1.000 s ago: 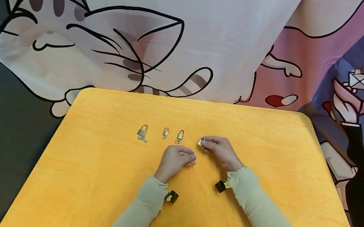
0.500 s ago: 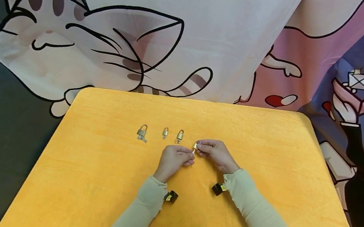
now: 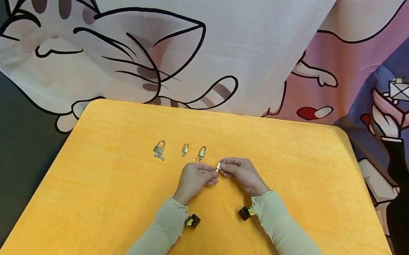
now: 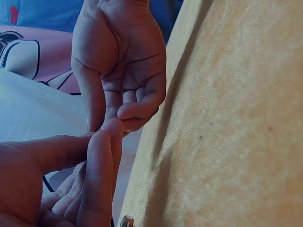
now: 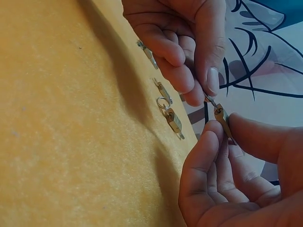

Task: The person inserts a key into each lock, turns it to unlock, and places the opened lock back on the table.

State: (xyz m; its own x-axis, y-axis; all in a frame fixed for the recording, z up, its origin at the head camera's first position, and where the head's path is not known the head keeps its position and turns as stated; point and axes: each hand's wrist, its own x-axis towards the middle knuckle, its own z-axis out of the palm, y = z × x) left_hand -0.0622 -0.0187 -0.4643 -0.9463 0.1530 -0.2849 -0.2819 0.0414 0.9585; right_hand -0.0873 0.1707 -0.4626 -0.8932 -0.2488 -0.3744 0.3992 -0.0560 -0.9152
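My right hand [image 3: 242,174] pinches a small brass padlock [image 5: 220,116] by its body, thumb against fingertips, its keyhole end facing my left hand [image 3: 196,180]. Between thumb and fingers, the left hand grips a small silvery key [image 5: 209,100]. The key's tip is right at the keyhole in the right wrist view. Both hands are held above the table, fingertips nearly meeting. In the left wrist view the fingers of the left hand [image 4: 90,179] and the right hand [image 4: 123,66] hide most of the lock and key.
Three more padlocks lie in a row on the yellow table [image 3: 114,201] beyond the left hand: a large padlock [image 3: 159,149] with keys, a small padlock [image 3: 185,149], and a middle-sized padlock [image 3: 202,152] with a key ring. Behind the table hangs a cartoon-printed cloth [image 3: 256,58].
My right hand has moved left and slightly nearer, bringing the padlock to the key. The left hand has stayed almost still, and the padlocks on the table have not moved.
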